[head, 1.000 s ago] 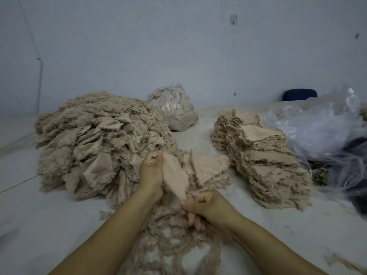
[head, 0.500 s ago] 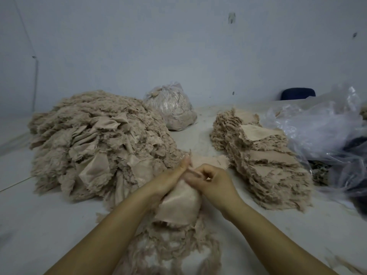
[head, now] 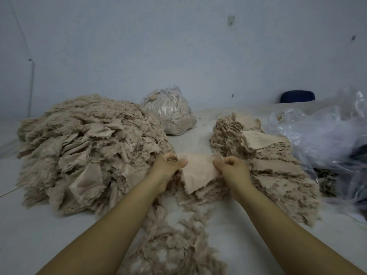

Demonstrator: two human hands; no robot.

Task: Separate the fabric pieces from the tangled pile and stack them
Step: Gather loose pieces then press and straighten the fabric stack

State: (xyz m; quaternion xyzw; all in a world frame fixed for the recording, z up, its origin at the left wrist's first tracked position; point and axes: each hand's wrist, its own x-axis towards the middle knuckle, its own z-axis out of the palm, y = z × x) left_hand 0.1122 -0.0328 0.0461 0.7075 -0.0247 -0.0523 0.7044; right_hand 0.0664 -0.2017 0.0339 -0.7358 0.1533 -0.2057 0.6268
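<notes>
Tangled pile [head: 79,155] fills the left of the table [head: 29,235], by far the biggest mass. Stack [head: 264,165] of sorted pieces runs along the right, well apart from the pile. Clear plastic sheeting [head: 321,139] sits past the stack, tied bag of scraps [head: 170,112] behind both, loose frayed trimmings [head: 174,235] between the forearms.

Change: half a second ago both hands were bunched together over a folded, hanging piece. Now they've moved apart and the fabric piece [head: 198,171] is pulled open flat between them, above the small heap in front of the person. A second back the left hand alone held it up. Judgement: this piece is free of the tangle and straightened, so it looks ready to go on the stack; pile is still mostly unsorted, so the task is early.

Hands: left hand [head: 166,167] pinches the piece's left edge, thumb on top, fingers curled under. Right hand [head: 232,167] grips the right edge in a closed fist, knuckles up. Both forearms reach forward, roughly symmetric, wrists level, the cloth taut along its top edge, lower corner hanging loose.
</notes>
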